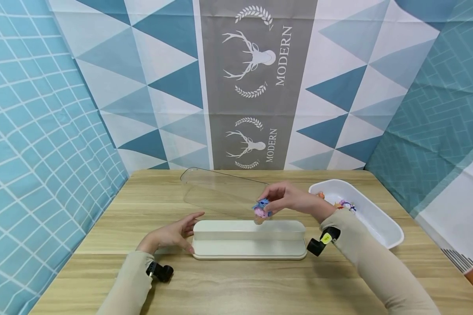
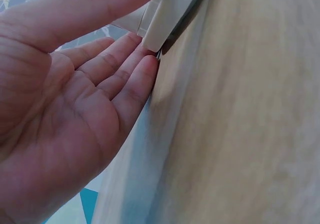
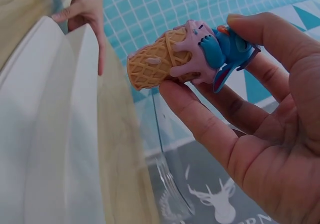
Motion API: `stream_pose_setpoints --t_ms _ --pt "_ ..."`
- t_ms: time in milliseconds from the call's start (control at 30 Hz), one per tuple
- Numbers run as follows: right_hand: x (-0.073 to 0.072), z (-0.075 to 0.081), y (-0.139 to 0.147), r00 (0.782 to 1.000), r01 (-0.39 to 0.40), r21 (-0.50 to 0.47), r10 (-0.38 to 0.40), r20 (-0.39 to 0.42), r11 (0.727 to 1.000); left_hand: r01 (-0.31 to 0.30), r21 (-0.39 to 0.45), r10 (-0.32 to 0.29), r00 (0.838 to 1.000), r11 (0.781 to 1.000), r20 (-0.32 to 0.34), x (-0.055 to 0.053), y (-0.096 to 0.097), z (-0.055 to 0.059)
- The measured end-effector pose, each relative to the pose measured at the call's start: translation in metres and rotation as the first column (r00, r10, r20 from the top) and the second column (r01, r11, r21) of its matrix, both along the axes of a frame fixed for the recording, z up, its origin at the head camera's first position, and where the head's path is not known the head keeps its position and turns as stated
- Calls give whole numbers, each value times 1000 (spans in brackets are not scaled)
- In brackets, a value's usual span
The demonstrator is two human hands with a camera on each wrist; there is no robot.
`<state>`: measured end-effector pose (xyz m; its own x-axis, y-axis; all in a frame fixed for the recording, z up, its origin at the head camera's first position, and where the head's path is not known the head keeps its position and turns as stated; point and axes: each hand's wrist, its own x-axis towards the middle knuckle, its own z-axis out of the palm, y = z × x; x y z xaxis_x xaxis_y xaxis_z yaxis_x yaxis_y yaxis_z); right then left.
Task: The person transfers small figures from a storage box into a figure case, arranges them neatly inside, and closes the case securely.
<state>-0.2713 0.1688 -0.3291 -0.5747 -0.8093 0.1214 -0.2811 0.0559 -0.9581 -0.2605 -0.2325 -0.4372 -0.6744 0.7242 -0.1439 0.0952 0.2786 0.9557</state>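
My right hand [image 1: 285,199] pinches a small figurine [image 3: 185,57], a blue character on pink ice cream in a waffle cone. In the head view the figurine shows above the back step of a cream-white two-tier display stand [image 1: 249,249]. My left hand [image 1: 171,234] is at the stand's left end, its thumb by the front corner. Seen from the left wrist, the fingers [image 2: 135,84] are stretched out, their tips against the stand's edge.
A clear plastic cover [image 1: 220,190] lies on the wooden table [image 1: 220,288] behind the stand. At the right stands a white tray [image 1: 382,223] holding several small colourful figurines [image 1: 344,204]. Patterned cloths hang at the back and sides.
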Motion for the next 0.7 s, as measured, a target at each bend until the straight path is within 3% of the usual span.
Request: stream_pose_setpoints --t_ms 200,533,700 --pt "-1 -6 -21 1000 -13 16 13 -8 1000 8 19 -8 1000 1000 8 0 -1 -1" --pt "0 -17 -51 994 -97 -8 98 58 995 -6 15 6 1000 1000 -5 -2 0 -1" --pt "1 -25 -65 994 -93 20 91 53 996 -2 14 2 1000 1000 -2 -2 0 -4"
